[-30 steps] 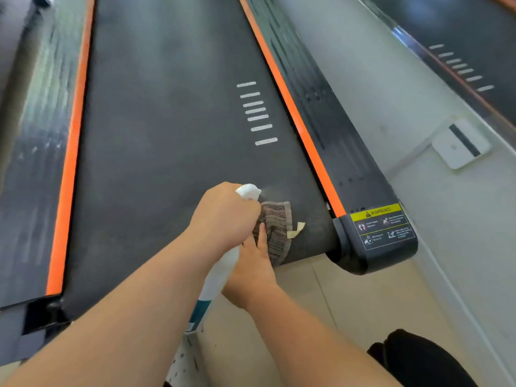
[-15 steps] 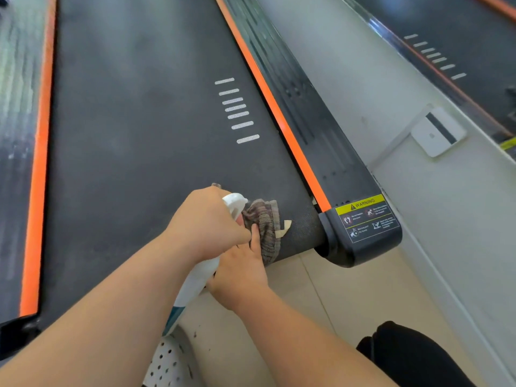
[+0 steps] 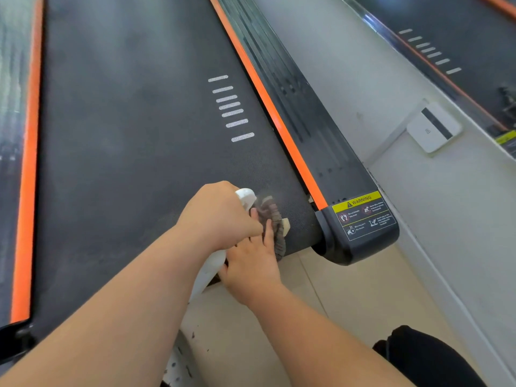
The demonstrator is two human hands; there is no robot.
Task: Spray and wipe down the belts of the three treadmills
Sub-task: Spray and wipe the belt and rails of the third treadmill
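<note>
As left fingers (image 3: 231, 196) grip bottle (image 3: 210, 268), right fingers (image 3: 268, 233), seemingly straight, press cloth (image 3: 275, 219); belt (image 3: 139, 135) beneath.

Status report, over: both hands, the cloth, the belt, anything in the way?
Left grip holds spray bottle, nozzle over belt. Right grip on cloth at belt's near end, most fingers hidden. Nothing lying on the belt ahead.

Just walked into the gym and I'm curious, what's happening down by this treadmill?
A person is cleaning the rear end of a treadmill belt. Their left hand grips a white spray bottle, its nozzle pointed at the belt's right rear corner. Their right hand presses a brownish cloth onto the belt right beside the nozzle, one finger lying straight along it. Another treadmill sits off to the right.
</note>
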